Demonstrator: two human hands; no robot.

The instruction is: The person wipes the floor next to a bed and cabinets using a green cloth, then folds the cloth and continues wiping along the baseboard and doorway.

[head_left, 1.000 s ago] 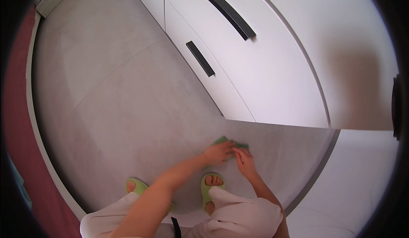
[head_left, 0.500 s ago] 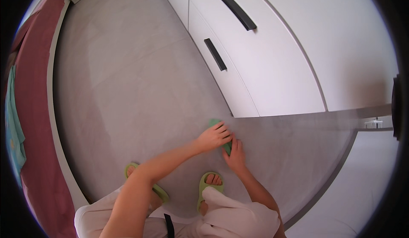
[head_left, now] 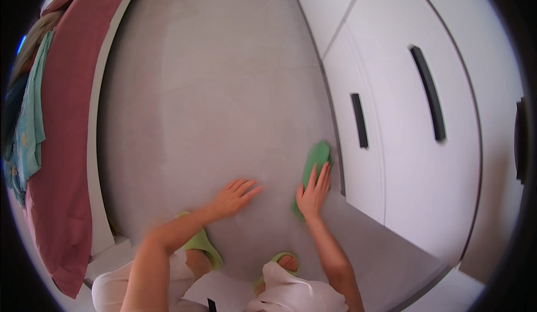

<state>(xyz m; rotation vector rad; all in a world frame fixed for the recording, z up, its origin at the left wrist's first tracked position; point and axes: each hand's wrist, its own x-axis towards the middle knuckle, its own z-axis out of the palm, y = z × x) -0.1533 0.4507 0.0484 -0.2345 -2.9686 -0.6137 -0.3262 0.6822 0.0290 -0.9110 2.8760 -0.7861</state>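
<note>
A flat, oblong green thing with a fuzzy lower edge (head_left: pixel 317 155) lies against the grey floor beside the base of the white cabinet; its exact kind is unclear. My right hand (head_left: pixel 314 196) holds it from above, with the thumb on its left side and the fingers laid along its right part. My left hand (head_left: pixel 232 198) hovers over the floor, left of the green thing and apart from it. Its fingers are spread and nothing is in them.
White cabinet fronts (head_left: pixel 414 183) with black handles (head_left: pixel 359 121) rise on the right. Along the left runs a bed-like edge with dusky red cloth (head_left: pixel 67 138) and a teal patterned cloth (head_left: pixel 32 127). My feet in light green slippers (head_left: pixel 204 246) stand on the grey floor (head_left: pixel 224 88).
My left hand has let go of the green thing and moved left. My right hand now holds it alone, closer along the cabinet's base. The view has turned toward the right.
</note>
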